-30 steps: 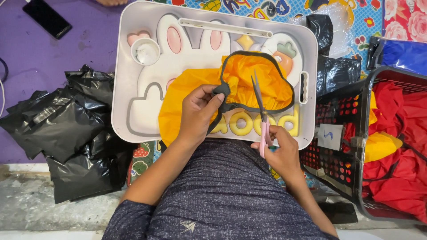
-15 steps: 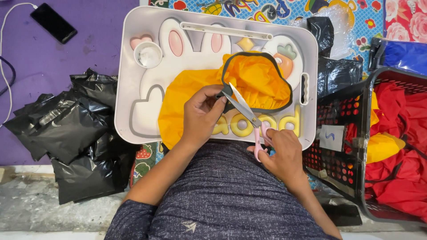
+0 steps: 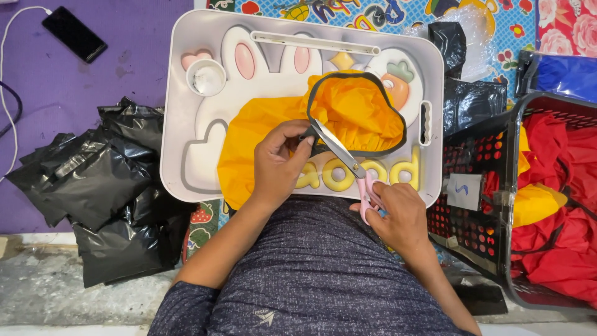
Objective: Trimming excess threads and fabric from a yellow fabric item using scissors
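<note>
Head view: my left hand (image 3: 278, 163) pinches the orange garment's (image 3: 348, 109) black trim (image 3: 311, 130) taut. My right hand (image 3: 398, 214) grips pink-handled scissors (image 3: 348, 163), blades at the trim.

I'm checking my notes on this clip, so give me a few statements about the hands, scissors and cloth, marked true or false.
1. The right hand holds pink-handled scissors. True.
2. The left hand pinches the black edging of the orange cloth. True.
3. The cloth lies in the basket. False: it lies on the white lap tray.
4. The black plastic bags are at the person's right. False: they are at the left.
5. The scissors are blue. False: the handles are pink.
</note>
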